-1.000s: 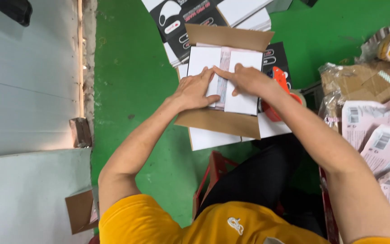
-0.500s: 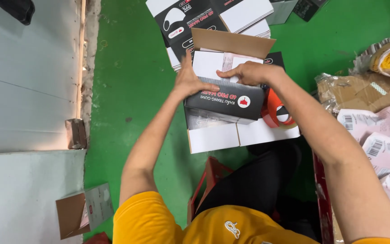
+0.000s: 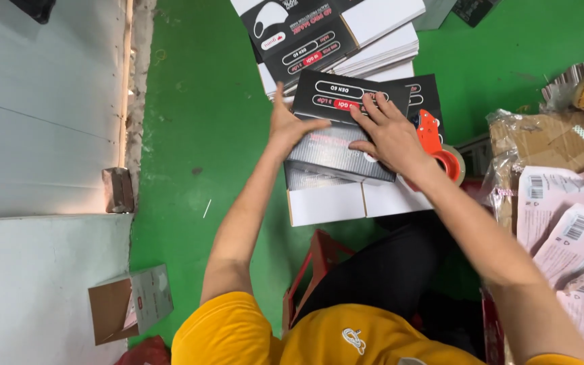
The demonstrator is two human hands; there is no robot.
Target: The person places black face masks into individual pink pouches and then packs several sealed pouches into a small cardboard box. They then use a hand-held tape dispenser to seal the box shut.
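A black printed carton (image 3: 338, 145) lies on a white flat sheet (image 3: 326, 203) on the green floor. My left hand (image 3: 290, 125) grips the carton's left side, thumb across its top and fingers raised. My right hand (image 3: 390, 133) presses flat on the carton's top right, fingers spread toward the far edge. Between them the two hands hold the carton shut. An orange tape dispenser (image 3: 435, 143) sits just right of my right wrist, partly hidden by the hand.
A stack of flat black and white cartons (image 3: 336, 37) lies beyond the carton. Shipping labels (image 3: 566, 226) and crumpled brown wrapping (image 3: 549, 138) fill the right side. A small open cardboard box (image 3: 130, 305) sits lower left. A red stool frame (image 3: 312, 260) is under me.
A second ago the carton stood open with white contents showing and both hands pressing inside. The black flaps have since come over and both hands now rest on the closed top.
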